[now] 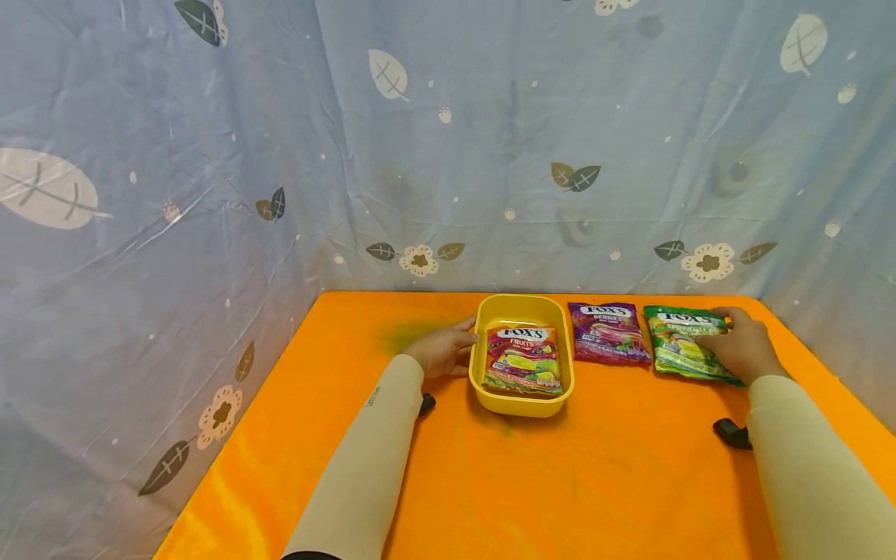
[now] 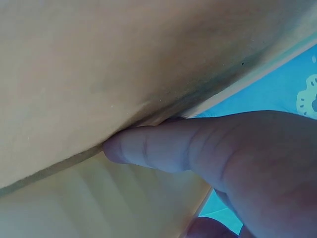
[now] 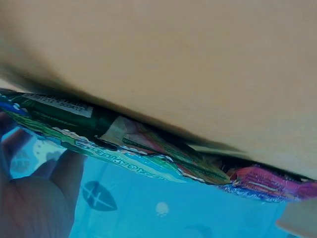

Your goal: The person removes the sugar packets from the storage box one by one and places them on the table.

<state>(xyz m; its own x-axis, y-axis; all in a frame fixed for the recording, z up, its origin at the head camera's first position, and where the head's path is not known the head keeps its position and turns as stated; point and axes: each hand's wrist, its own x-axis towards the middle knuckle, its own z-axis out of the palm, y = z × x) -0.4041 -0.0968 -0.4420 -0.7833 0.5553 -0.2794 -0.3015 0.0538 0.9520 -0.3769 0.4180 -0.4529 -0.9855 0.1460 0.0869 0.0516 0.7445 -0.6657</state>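
A yellow plastic tub (image 1: 523, 406) stands on the table, with a red Fox's Fruits candy bag (image 1: 521, 362) lying in it. My left hand (image 1: 442, 350) rests against the tub's left wall, and in the left wrist view its straight thumb (image 2: 153, 146) touches the wall low down, by the tabletop. To the right of the tub lies a purple Fox's Berries candy bag (image 1: 609, 334). Beside that is a green Fox's Spring Tea candy bag (image 1: 682, 346). My right hand (image 1: 747, 346) pinches the green bag by its right side, the thumb over its printed front.
The orange tabletop (image 1: 560, 482) stretches out in front of the tub and bags. A pale blue curtain with leaf prints (image 1: 490, 155) hangs close behind the table and along both sides. Dark camera parts (image 1: 732, 434) stick out below the right wrist.
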